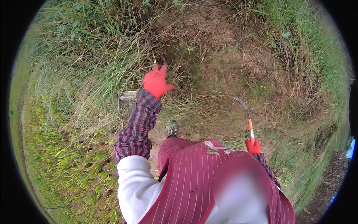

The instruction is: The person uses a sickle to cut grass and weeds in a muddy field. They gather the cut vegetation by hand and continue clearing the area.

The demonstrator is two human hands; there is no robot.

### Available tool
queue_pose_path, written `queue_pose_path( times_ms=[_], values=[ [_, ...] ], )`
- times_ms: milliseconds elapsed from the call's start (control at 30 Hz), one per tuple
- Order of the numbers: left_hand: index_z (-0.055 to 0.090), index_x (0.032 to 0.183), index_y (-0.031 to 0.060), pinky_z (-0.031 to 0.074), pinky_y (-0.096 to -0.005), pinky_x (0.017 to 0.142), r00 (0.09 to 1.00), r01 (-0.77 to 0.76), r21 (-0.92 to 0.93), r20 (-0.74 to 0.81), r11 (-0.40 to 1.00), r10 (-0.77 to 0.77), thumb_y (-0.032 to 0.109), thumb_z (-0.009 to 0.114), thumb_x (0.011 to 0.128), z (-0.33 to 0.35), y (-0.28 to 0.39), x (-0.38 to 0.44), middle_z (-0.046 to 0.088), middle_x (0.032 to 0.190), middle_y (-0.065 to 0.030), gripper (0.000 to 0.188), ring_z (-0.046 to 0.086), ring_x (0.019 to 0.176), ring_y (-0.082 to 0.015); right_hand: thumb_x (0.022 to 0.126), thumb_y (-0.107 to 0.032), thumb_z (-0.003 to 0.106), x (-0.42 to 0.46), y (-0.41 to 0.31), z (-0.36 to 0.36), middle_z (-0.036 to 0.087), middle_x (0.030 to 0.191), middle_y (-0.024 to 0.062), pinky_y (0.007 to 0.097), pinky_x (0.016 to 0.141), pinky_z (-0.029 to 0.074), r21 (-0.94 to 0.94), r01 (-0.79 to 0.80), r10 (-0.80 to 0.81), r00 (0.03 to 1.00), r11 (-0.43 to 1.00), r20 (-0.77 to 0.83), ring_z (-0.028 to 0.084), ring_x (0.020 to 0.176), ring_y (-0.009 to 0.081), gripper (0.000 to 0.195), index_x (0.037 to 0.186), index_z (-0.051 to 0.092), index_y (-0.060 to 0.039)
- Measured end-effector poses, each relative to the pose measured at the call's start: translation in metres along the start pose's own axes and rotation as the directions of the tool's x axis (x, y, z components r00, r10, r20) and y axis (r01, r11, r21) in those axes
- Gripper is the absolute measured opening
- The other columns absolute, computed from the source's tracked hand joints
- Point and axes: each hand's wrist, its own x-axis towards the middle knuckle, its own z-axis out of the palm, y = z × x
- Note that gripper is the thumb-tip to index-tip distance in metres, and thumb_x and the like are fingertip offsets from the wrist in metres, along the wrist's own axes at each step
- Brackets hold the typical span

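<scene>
My left hand [157, 81], in a red work glove with dark fingertips, reaches out with its fingers spread at the edge of a mass of long grass [112, 75]. Nothing shows in its grasp, though its fingertips meet the stems. In my right hand [253, 146], also red-gloved, is a sickle [250, 128] held by its orange handle. The curved metal blade points up and left over flattened grass and bare soil [226, 72]. Plaid sleeve covers are on both forearms.
A weathered piece of wood or stone [128, 95] lies just left of my left wrist. Low yellow-green crop plants [84, 170] grow at the lower left. Tall grass [310, 50] stands on the right. My shoe [173, 131] shows below the cut stems.
</scene>
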Motion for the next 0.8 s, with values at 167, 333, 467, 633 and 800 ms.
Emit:
queue_pose_path(
  times_ms=[167,333,467,633,800],
  values=[
    [0.035,0.129,0.0053,0.043,-0.0431,0.085,0.845,-0.147,-0.021,-0.522,0.989,0.115,0.048,0.073,0.060,-0.019,0.044,0.092,0.043,0.122,-0.0217,0.089,0.049,0.107,-0.0365,0.071,-0.035,0.065,-0.031,-0.038,0.018,0.058,0.067,0.0077,0.0327,0.057,0.044,0.239,-0.023,-0.002,0.995,0.971,0.103,0.053,0.061,0.0150,0.037,0.083,0.055,-0.0014],
    [0.050,0.113,0.0046,0.042,-0.0429,0.084,0.978,-0.088,0.098,-0.182,0.991,0.105,0.045,0.062,0.074,0.047,0.035,0.124,0.051,0.111,-0.0168,0.057,0.050,0.101,-0.0334,0.073,-0.028,0.065,-0.049,-0.088,0.003,0.054,0.063,0.0037,0.0293,0.052,0.042,0.302,0.033,-0.060,0.995,0.953,0.081,0.049,0.057,0.0110,0.030,0.079,0.052,-0.0020],
    [0.061,0.085,0.0045,0.044,-0.0416,0.076,0.961,-0.264,0.281,0.000,0.922,0.275,0.036,0.052,0.083,0.076,0.018,0.101,0.060,0.091,-0.0134,0.033,0.055,0.088,-0.0310,0.075,-0.025,0.065,-0.025,-0.111,-0.001,0.052,0.063,0.0034,0.0287,0.051,0.040,0.349,0.147,-0.171,0.984,0.925,0.039,0.046,0.057,0.0098,0.027,0.081,0.052,-0.0017],
    [0.059,0.078,0.0038,0.045,-0.0425,0.072,0.963,-0.241,0.195,-0.075,0.951,0.259,0.032,0.053,0.082,0.091,-0.051,0.051,0.060,0.079,-0.0142,0.029,0.058,0.077,-0.0308,0.075,-0.030,0.065,0.017,-0.248,0.006,0.055,0.068,0.0102,0.0326,0.057,0.042,0.257,0.469,-0.491,0.871,0.845,0.028,0.051,0.061,0.0146,0.034,0.089,0.053,-0.0016],
    [0.057,0.081,0.0037,0.046,-0.0416,0.071,0.964,-0.231,0.167,-0.098,0.959,0.249,0.029,0.056,0.080,0.086,-0.067,0.027,0.060,0.079,-0.0144,0.025,0.058,0.077,-0.0314,0.077,-0.038,0.061,0.054,-0.346,0.041,0.059,0.082,0.0202,0.0421,0.066,0.045,0.129,0.674,-0.686,0.722,0.727,0.096,0.057,0.077,0.0359,0.045,0.103,0.049,-0.0032]
  ],
)
